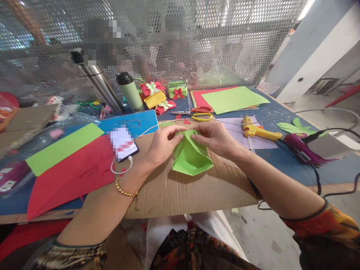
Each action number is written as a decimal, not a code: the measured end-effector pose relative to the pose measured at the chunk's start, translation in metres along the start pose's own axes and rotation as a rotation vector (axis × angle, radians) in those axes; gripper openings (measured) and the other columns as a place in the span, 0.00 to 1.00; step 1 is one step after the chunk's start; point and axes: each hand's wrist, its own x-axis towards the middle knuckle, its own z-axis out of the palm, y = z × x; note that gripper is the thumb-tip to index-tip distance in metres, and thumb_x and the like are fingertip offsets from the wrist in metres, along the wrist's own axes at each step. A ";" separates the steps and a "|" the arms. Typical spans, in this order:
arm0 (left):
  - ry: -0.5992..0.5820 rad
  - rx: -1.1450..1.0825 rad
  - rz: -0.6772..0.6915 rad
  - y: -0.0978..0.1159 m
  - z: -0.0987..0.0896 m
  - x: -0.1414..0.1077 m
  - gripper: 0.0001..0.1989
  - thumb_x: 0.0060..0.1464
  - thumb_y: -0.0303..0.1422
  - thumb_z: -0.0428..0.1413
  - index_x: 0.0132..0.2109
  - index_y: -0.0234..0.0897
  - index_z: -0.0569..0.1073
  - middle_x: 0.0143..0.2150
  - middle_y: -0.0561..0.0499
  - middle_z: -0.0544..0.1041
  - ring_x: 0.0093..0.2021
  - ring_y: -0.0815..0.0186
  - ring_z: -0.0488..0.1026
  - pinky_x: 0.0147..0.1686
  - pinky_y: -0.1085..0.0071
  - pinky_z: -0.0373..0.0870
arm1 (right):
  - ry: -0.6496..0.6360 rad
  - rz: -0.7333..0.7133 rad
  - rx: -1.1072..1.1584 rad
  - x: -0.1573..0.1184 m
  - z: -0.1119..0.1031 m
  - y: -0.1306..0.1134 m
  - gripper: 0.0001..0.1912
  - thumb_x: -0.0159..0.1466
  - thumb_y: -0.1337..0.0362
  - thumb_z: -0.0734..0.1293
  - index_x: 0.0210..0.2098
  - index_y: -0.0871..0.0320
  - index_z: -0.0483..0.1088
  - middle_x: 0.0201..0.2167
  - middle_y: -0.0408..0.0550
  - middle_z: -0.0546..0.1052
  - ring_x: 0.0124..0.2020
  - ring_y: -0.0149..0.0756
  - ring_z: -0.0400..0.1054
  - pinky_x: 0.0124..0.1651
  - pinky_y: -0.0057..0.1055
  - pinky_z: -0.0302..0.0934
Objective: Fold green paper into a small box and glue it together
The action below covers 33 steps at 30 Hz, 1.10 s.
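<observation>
Between my hands is a folded green paper box point(192, 159), its open side facing me, above a sheet of brown cardboard point(157, 191). My left hand point(165, 144) pinches the box's upper left edge between thumb and fingers. On the upper right edge my right hand point(215, 137) pinches the paper in the same way. Parts of the far side of the box are hidden by my fingers. Just beyond my hands lie scissors with red and yellow handles point(201, 117).
A yellow glue gun point(260, 129) rests at right, its cable crossing behind my hands. A phone point(123, 144), red paper point(75, 176) and green paper point(66, 148) lie at left. A steel flask point(102, 90), a green bottle point(131, 93) and small paper boxes point(155, 99) stand behind.
</observation>
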 end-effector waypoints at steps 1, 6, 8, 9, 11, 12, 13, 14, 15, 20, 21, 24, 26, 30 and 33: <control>0.005 -0.015 0.017 0.001 0.002 -0.001 0.10 0.53 0.30 0.60 0.44 0.37 0.78 0.35 0.50 0.80 0.33 0.66 0.73 0.34 0.69 0.67 | 0.005 -0.015 -0.010 0.000 0.001 0.000 0.09 0.64 0.59 0.69 0.33 0.59 0.76 0.26 0.42 0.71 0.27 0.29 0.59 0.31 0.30 0.52; 0.034 -0.167 0.003 0.004 0.006 -0.006 0.13 0.49 0.24 0.61 0.42 0.40 0.69 0.32 0.56 0.73 0.30 0.70 0.71 0.29 0.74 0.65 | 0.029 -0.042 -0.018 -0.001 0.006 0.000 0.10 0.63 0.62 0.68 0.41 0.60 0.77 0.25 0.39 0.68 0.26 0.28 0.56 0.30 0.29 0.50; 0.034 -0.157 0.006 0.004 0.004 -0.005 0.10 0.48 0.24 0.61 0.36 0.39 0.69 0.30 0.57 0.71 0.30 0.71 0.69 0.29 0.75 0.64 | 0.043 -0.040 0.001 -0.002 0.007 0.000 0.12 0.64 0.62 0.68 0.45 0.61 0.76 0.24 0.37 0.64 0.25 0.27 0.54 0.28 0.28 0.49; 0.023 -0.151 0.004 0.003 0.004 -0.004 0.08 0.48 0.24 0.61 0.34 0.38 0.70 0.30 0.56 0.71 0.30 0.71 0.68 0.29 0.75 0.64 | 0.052 -0.041 0.005 -0.002 0.008 0.000 0.13 0.64 0.62 0.68 0.46 0.61 0.75 0.23 0.36 0.62 0.24 0.27 0.53 0.27 0.28 0.48; -0.002 -0.160 -0.026 0.004 0.002 -0.003 0.05 0.50 0.24 0.60 0.33 0.37 0.72 0.30 0.54 0.72 0.31 0.70 0.69 0.31 0.74 0.65 | 0.072 -0.055 0.005 -0.002 0.009 0.000 0.13 0.64 0.61 0.68 0.47 0.61 0.74 0.23 0.34 0.60 0.23 0.26 0.52 0.27 0.28 0.47; -0.011 -0.174 -0.052 0.005 0.002 -0.002 0.04 0.50 0.24 0.60 0.34 0.36 0.73 0.31 0.53 0.74 0.31 0.70 0.70 0.31 0.73 0.66 | 0.084 -0.067 0.004 -0.002 0.009 0.000 0.13 0.65 0.61 0.68 0.47 0.61 0.73 0.23 0.34 0.60 0.23 0.26 0.52 0.27 0.28 0.47; -0.015 -0.188 -0.081 0.006 0.002 -0.002 0.04 0.51 0.24 0.60 0.34 0.36 0.74 0.31 0.53 0.74 0.32 0.69 0.70 0.32 0.73 0.67 | 0.097 -0.081 0.003 -0.002 0.009 0.000 0.13 0.65 0.62 0.68 0.47 0.61 0.73 0.23 0.34 0.60 0.24 0.26 0.51 0.27 0.28 0.47; -0.013 -0.203 -0.109 0.007 0.002 -0.002 0.04 0.51 0.24 0.60 0.34 0.36 0.74 0.32 0.52 0.75 0.32 0.69 0.71 0.33 0.72 0.68 | 0.106 -0.095 0.002 -0.002 0.009 0.000 0.13 0.65 0.62 0.68 0.47 0.61 0.72 0.23 0.34 0.59 0.24 0.26 0.51 0.28 0.28 0.48; -0.005 -0.221 -0.138 0.008 0.002 -0.003 0.04 0.51 0.24 0.60 0.34 0.36 0.75 0.32 0.52 0.76 0.33 0.68 0.71 0.34 0.72 0.68 | 0.109 -0.109 0.002 -0.002 0.009 0.000 0.13 0.65 0.63 0.68 0.47 0.61 0.72 0.23 0.34 0.58 0.24 0.26 0.51 0.28 0.28 0.48; 0.052 -0.287 -0.215 0.012 0.001 -0.004 0.05 0.48 0.23 0.60 0.33 0.36 0.74 0.31 0.54 0.74 0.32 0.69 0.71 0.35 0.72 0.68 | 0.106 -0.142 -0.025 -0.004 0.010 -0.002 0.13 0.65 0.64 0.67 0.50 0.58 0.71 0.23 0.34 0.58 0.24 0.27 0.51 0.29 0.28 0.49; 0.047 -0.283 -0.211 0.012 0.001 -0.004 0.05 0.48 0.23 0.61 0.33 0.36 0.74 0.30 0.54 0.74 0.32 0.69 0.70 0.35 0.72 0.68 | 0.107 -0.143 -0.042 -0.004 0.011 -0.003 0.14 0.65 0.64 0.67 0.50 0.58 0.70 0.23 0.34 0.59 0.24 0.27 0.51 0.29 0.28 0.50; 0.009 -0.260 -0.189 0.013 0.001 -0.004 0.02 0.48 0.26 0.61 0.32 0.36 0.75 0.31 0.52 0.76 0.33 0.67 0.71 0.36 0.70 0.69 | 0.109 -0.151 -0.091 -0.005 0.011 -0.002 0.15 0.66 0.63 0.67 0.51 0.58 0.70 0.24 0.35 0.60 0.25 0.28 0.53 0.31 0.29 0.51; -0.012 -0.251 -0.182 0.014 0.001 -0.004 0.02 0.48 0.27 0.60 0.32 0.36 0.77 0.31 0.51 0.77 0.34 0.66 0.72 0.37 0.69 0.70 | 0.102 -0.169 -0.116 -0.005 0.011 0.001 0.15 0.66 0.63 0.66 0.52 0.57 0.70 0.24 0.35 0.62 0.25 0.29 0.54 0.32 0.29 0.53; -0.006 -0.229 -0.189 0.017 0.002 -0.006 0.04 0.48 0.28 0.57 0.31 0.37 0.78 0.30 0.51 0.77 0.33 0.65 0.72 0.33 0.69 0.68 | 0.106 -0.202 -0.182 -0.004 0.012 0.006 0.15 0.67 0.64 0.64 0.53 0.57 0.69 0.26 0.38 0.64 0.27 0.30 0.56 0.35 0.29 0.56; -0.012 -0.206 -0.166 0.016 0.004 -0.007 0.07 0.52 0.35 0.61 0.34 0.36 0.79 0.33 0.50 0.79 0.34 0.64 0.73 0.34 0.68 0.69 | 0.103 -0.213 -0.233 -0.005 0.013 0.007 0.16 0.68 0.62 0.64 0.54 0.57 0.69 0.27 0.39 0.65 0.27 0.31 0.58 0.35 0.30 0.56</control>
